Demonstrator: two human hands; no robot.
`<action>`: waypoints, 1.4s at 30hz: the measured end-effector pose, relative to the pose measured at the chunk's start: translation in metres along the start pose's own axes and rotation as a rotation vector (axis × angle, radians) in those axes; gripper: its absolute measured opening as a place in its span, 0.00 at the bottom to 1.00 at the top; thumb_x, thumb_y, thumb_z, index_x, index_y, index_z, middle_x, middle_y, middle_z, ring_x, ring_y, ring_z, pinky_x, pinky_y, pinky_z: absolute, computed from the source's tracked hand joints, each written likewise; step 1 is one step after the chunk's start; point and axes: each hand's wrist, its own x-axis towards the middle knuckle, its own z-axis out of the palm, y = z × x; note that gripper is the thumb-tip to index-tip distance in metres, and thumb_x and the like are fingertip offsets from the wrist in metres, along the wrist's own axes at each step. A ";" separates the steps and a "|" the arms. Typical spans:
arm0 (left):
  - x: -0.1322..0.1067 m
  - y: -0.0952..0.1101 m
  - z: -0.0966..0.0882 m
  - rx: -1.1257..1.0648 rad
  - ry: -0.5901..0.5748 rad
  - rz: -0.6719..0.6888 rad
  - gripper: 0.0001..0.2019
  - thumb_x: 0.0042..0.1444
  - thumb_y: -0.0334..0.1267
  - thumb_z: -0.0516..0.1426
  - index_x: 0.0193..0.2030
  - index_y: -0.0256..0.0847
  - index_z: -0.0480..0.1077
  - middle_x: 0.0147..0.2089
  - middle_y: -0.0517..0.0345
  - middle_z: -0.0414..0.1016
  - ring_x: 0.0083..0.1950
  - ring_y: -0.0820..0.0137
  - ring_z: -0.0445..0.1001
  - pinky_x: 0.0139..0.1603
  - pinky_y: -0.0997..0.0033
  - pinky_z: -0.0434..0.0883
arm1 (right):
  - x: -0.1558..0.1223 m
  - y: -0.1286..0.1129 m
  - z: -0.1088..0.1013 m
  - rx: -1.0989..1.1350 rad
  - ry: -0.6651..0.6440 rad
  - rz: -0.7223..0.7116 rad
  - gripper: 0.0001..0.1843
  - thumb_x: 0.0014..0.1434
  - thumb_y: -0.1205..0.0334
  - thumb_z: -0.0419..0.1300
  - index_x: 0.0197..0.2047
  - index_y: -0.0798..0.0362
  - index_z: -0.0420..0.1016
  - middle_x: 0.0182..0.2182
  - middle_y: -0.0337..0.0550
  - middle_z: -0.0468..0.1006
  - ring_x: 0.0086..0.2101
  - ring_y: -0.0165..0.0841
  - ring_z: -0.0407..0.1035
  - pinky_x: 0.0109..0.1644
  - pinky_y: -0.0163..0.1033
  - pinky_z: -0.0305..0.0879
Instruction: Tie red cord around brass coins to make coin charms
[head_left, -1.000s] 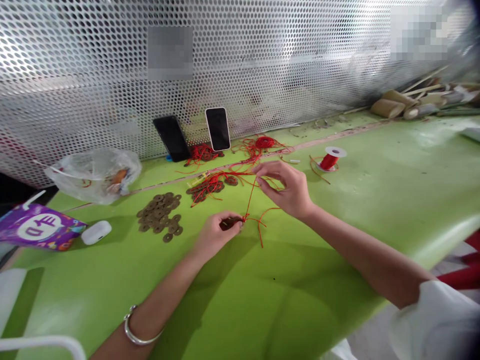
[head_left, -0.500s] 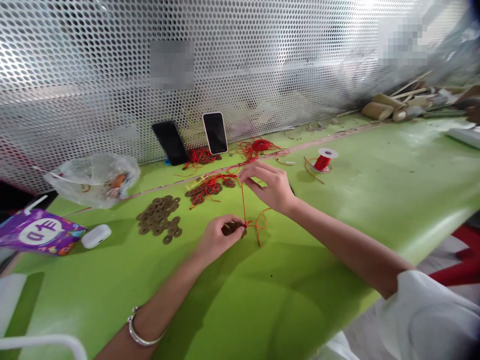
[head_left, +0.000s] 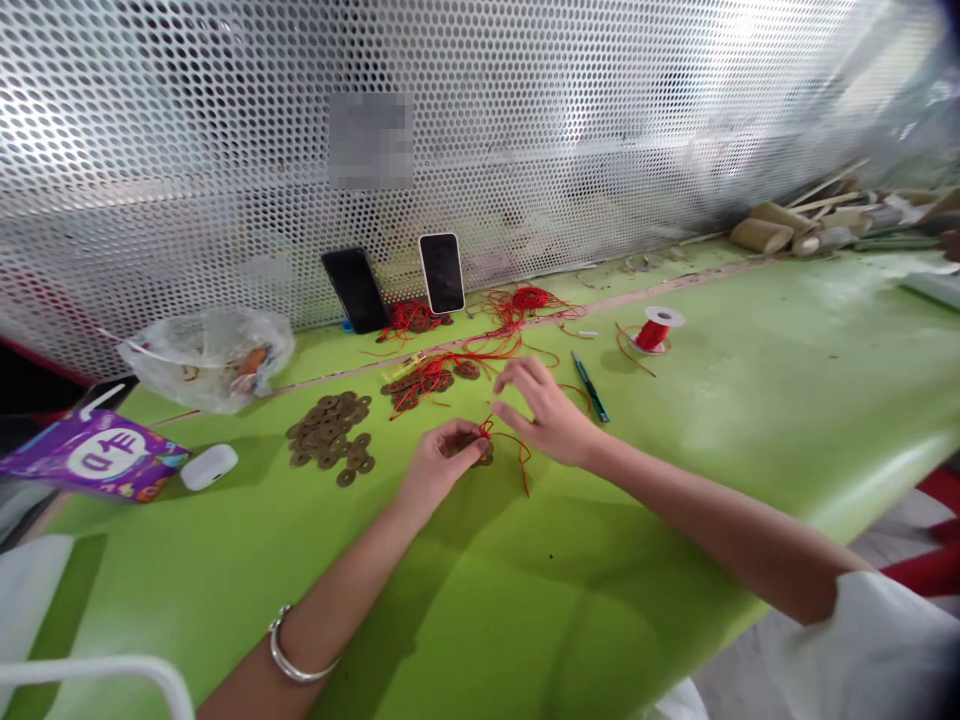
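Observation:
My left hand is closed in a pinch on bronze coins bound with red cord. Most of those coins are hidden behind the fingers. Just right of the knot, my right hand hovers with thumb and fingers apart, and nothing shows between them. A loose cord end hangs down onto the table beneath it. Left of my hands lies a pile of loose bronze coins. Beyond them sit coins tied with red cord.
A green pen-like tool and a spool of red cord lie to the right on the green table. Two phones lean at the back by tangled red cord. A plastic bag, white earbud case and purple packet are left.
My right hand has come down toward the left hand, its fingers have parted, and the cord it was pulling taut upward has gone slack. The pen-like tool has come into fuller view.

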 end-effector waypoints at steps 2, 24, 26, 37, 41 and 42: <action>0.000 0.001 0.000 -0.014 0.031 0.005 0.12 0.36 0.40 0.67 0.25 0.38 0.71 0.23 0.63 0.72 0.26 0.75 0.70 0.32 0.74 0.72 | -0.009 -0.004 0.001 0.077 -0.256 0.075 0.11 0.63 0.61 0.50 0.34 0.55 0.69 0.28 0.43 0.71 0.30 0.31 0.65 0.36 0.36 0.63; 0.001 -0.007 -0.001 -0.068 0.185 0.050 0.09 0.41 0.37 0.65 0.29 0.37 0.72 0.25 0.63 0.73 0.27 0.77 0.69 0.32 0.77 0.69 | -0.018 -0.006 -0.002 -0.023 -0.400 0.146 0.11 0.64 0.61 0.48 0.34 0.54 0.68 0.21 0.35 0.64 0.21 0.24 0.52 0.27 0.31 0.47; 0.001 -0.007 0.000 -0.075 0.196 0.054 0.09 0.40 0.37 0.65 0.28 0.37 0.72 0.25 0.63 0.73 0.27 0.77 0.69 0.32 0.77 0.69 | -0.018 -0.006 -0.002 -0.042 -0.410 0.140 0.11 0.64 0.61 0.48 0.34 0.54 0.68 0.21 0.36 0.65 0.21 0.25 0.52 0.27 0.31 0.47; 0.001 -0.006 -0.002 -0.177 0.202 0.096 0.08 0.42 0.36 0.64 0.24 0.37 0.69 0.22 0.63 0.70 0.26 0.77 0.66 0.30 0.78 0.65 | -0.020 -0.004 0.002 -0.048 -0.405 0.136 0.12 0.64 0.60 0.47 0.34 0.54 0.68 0.20 0.35 0.62 0.20 0.24 0.50 0.26 0.31 0.45; 0.001 -0.004 -0.002 -0.195 0.201 0.107 0.07 0.43 0.36 0.63 0.24 0.37 0.69 0.22 0.64 0.69 0.26 0.77 0.65 0.30 0.77 0.63 | -0.018 -0.003 -0.002 -0.048 -0.420 0.137 0.13 0.65 0.60 0.47 0.34 0.54 0.68 0.20 0.35 0.63 0.20 0.24 0.51 0.26 0.31 0.46; 0.001 -0.003 -0.002 -0.195 0.205 0.106 0.07 0.43 0.36 0.63 0.24 0.37 0.69 0.22 0.64 0.69 0.26 0.77 0.65 0.30 0.76 0.63 | -0.017 -0.003 -0.003 -0.059 -0.425 0.136 0.13 0.65 0.60 0.47 0.34 0.54 0.68 0.20 0.35 0.64 0.20 0.24 0.51 0.26 0.31 0.46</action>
